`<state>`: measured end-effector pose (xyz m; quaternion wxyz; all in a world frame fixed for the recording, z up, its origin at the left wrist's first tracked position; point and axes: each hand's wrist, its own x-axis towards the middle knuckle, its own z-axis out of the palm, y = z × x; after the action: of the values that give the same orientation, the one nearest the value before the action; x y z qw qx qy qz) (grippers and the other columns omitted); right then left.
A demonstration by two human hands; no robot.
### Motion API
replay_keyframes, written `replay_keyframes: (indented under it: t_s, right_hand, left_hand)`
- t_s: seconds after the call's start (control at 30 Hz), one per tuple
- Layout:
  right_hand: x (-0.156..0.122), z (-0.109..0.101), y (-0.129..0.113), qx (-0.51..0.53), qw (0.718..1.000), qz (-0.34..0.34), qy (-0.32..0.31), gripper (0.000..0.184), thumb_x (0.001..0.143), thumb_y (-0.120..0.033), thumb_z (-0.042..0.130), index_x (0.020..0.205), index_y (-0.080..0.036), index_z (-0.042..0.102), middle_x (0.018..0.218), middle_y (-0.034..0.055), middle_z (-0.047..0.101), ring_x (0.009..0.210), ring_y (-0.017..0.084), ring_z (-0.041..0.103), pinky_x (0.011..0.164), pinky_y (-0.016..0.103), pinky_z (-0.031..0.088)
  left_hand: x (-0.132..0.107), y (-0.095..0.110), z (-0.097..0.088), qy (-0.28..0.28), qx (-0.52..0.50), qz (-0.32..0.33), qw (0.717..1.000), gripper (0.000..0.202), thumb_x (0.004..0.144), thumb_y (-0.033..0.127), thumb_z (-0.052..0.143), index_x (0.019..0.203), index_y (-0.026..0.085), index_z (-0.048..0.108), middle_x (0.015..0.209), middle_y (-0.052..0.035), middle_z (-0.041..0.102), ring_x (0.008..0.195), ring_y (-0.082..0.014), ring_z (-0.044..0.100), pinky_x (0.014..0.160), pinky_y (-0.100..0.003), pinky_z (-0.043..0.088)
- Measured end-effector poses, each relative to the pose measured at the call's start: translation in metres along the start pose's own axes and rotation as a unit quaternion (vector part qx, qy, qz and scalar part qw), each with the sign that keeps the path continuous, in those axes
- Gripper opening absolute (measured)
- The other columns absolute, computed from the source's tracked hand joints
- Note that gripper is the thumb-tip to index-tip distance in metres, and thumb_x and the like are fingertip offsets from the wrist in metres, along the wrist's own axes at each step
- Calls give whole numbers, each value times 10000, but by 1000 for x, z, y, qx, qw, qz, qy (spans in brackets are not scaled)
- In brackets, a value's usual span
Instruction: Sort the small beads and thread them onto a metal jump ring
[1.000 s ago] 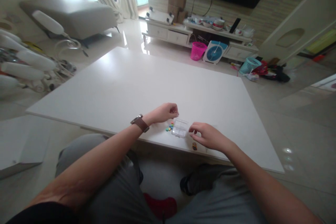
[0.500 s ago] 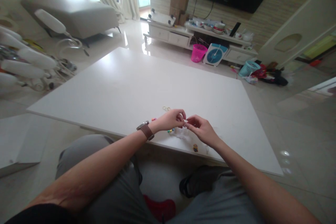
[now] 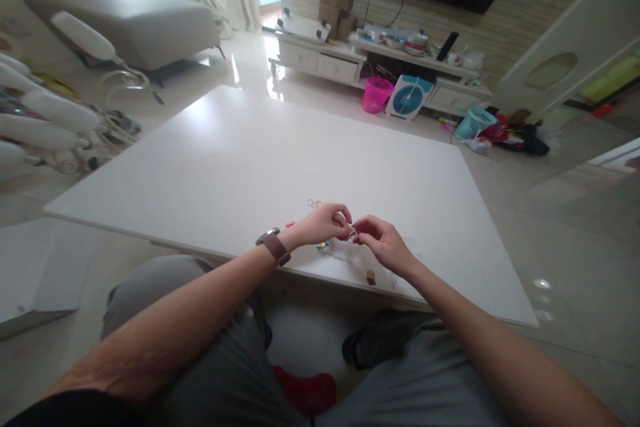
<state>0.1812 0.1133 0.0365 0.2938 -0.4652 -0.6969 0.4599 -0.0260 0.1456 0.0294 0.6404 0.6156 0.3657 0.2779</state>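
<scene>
My left hand point(image 3: 324, 224) and my right hand point(image 3: 381, 244) meet fingertip to fingertip just above the near edge of the white table point(image 3: 240, 160). Both pinch a tiny pale ring-like piece point(image 3: 353, 234) between them. A brown watch point(image 3: 273, 245) is on my left wrist. Under the hands lies a small clear plastic box point(image 3: 345, 251), mostly hidden. Small coloured beads point(image 3: 323, 246) lie beside it, and a pink bead point(image 3: 289, 223) sits by my left wrist. A few small rings point(image 3: 314, 203) rest on the table beyond my left hand. A small yellow figure point(image 3: 371, 277) lies near the table's edge.
A grey sofa point(image 3: 125, 20) stands at the far left. At the back, a low white TV cabinet point(image 3: 340, 63) carries dishes, with a pink basket point(image 3: 377, 95), a small fan point(image 3: 410, 97) and a teal basket point(image 3: 474, 123) on the floor. My knees are below the table's edge.
My hands came together over the clear box. The right hand rose from the table to meet the left, and both now pinch the small piece.
</scene>
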Motion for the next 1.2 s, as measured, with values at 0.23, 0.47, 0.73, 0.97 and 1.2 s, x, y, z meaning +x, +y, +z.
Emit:
replay_keyframes:
  t_s: [0.23, 0.47, 0.73, 0.97, 1.2]
  right_hand:
    - [-2, -1, -7, -38, 999, -34, 4, 153, 901, -315, 648, 984, -193, 693, 932, 51, 729, 809, 176, 675, 734, 305, 544]
    - [0, 0, -1, -65, 997, -20, 29, 252, 914, -425, 665, 856, -181, 687, 802, 42, 703, 715, 173, 641, 669, 304, 507]
    - [4, 2, 13, 5, 999, 11, 52, 242, 844, -417, 733, 856, -186, 660, 787, 38, 699, 718, 186, 647, 667, 310, 522]
    - [5, 1, 13, 25, 998, 48, 24, 248, 801, -406, 755, 876, -172, 716, 800, 57, 723, 747, 202, 659, 712, 331, 522]
    - [5, 1, 10, -7, 999, 44, 22, 225, 793, -390, 740, 784, -176, 675, 732, 28, 688, 668, 162, 602, 622, 280, 461]
  left_hand:
    - [-2, 5, 2, 6, -45, -28, 999, 191, 779, 266, 754, 830, 126, 634, 681, -42, 723, 660, -119, 679, 660, -247, 525]
    - [-1, 0, 3, -20, -84, -48, 995, 250, 804, 323, 750, 905, 108, 672, 766, -73, 757, 725, -125, 710, 739, -270, 566]
    - [-1, 1, 4, -26, -104, -77, 991, 204, 838, 280, 710, 926, 97, 683, 802, -101, 776, 775, -143, 740, 799, -285, 584]
    - [-1, -6, 5, -19, -98, -72, 992, 128, 883, 160, 634, 961, 156, 533, 742, -57, 764, 758, -149, 750, 743, -290, 589]
    - [-4, -1, 6, -32, -114, -82, 990, 144, 877, 151, 638, 991, 147, 550, 771, -63, 767, 769, -132, 744, 776, -281, 577]
